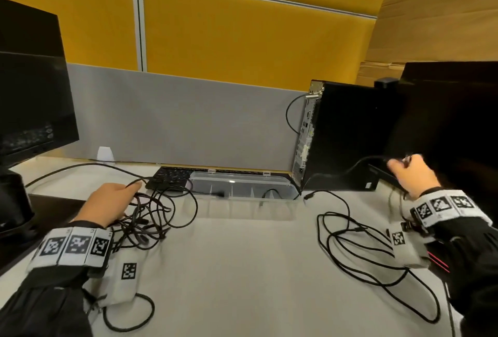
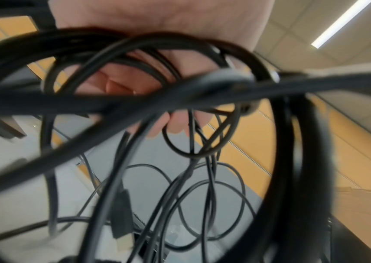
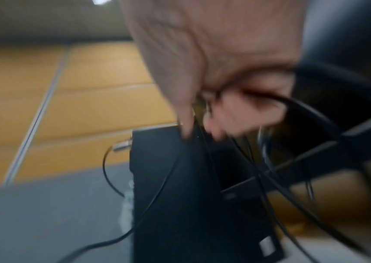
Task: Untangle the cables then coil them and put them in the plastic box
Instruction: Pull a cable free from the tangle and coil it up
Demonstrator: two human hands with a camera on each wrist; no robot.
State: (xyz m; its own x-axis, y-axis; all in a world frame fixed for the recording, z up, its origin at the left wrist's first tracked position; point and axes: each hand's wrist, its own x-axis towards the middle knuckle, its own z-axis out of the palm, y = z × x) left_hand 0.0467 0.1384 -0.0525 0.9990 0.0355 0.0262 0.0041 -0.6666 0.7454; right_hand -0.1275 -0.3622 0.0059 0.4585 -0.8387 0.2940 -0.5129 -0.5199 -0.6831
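- We work at a pale desk (image 1: 242, 269) with a black computer tower (image 1: 347, 137) at the back right; a monitor (image 1: 29, 88) stands at the left.
- The clear plastic box (image 1: 242, 187) lies open against the grey divider, between the keyboard (image 1: 169, 177) and the tower; one short cable piece seems to lie inside, though we cannot tell for sure.
- The tangled cables (image 1: 151, 218) sit just beside the box on the left; our left hand (image 1: 107, 207) curls its fingers (image 2: 180, 124) around several strands.
- A loose cable (image 1: 358, 253) sprawls in open loops on the right; our right hand (image 1: 412, 174) pinches one end, raised near the tower.
- We judge these cables light, limp and springy; loops will snag on plugs, so we should take hold near a connector (image 2: 121, 224) and feed that end back through the knot; coils will want to unwind unless held flat.
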